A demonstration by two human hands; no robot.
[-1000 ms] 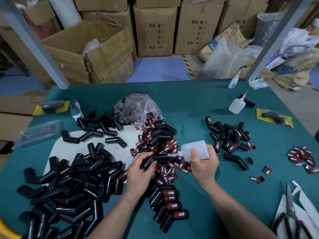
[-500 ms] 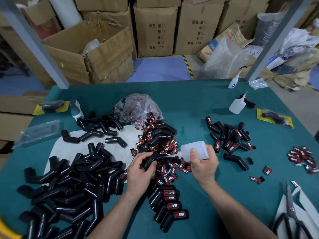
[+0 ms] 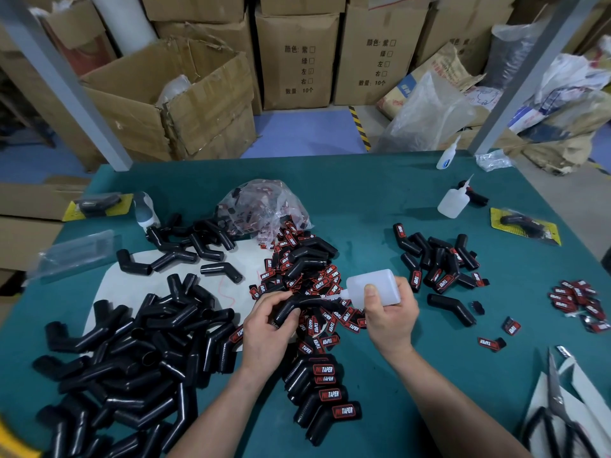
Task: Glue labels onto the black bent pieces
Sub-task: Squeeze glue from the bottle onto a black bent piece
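Note:
My left hand (image 3: 267, 328) grips a black bent piece (image 3: 299, 305) over the middle of the green table (image 3: 363, 206). In my right hand (image 3: 390, 315) is a white glue bottle (image 3: 373, 287), held sideways with its nozzle against the piece. Loose red-and-black labels (image 3: 317, 282) lie scattered under and behind my hands. A large heap of unlabelled bent pieces (image 3: 132, 355) fills the left side. Labelled pieces (image 3: 325, 391) lie in a row just in front of my hands.
More bent pieces (image 3: 436, 259) and labels (image 3: 578, 302) lie to the right. Two spare glue bottles (image 3: 451, 201) stand at the back right. A plastic bag of labels (image 3: 261, 206) sits at the back centre, scissors (image 3: 555, 411) at the front right. Cardboard boxes stand behind the table.
The glue bottle has shifted slightly in my right hand, staying at the bent piece. My left hand keeps its hold.

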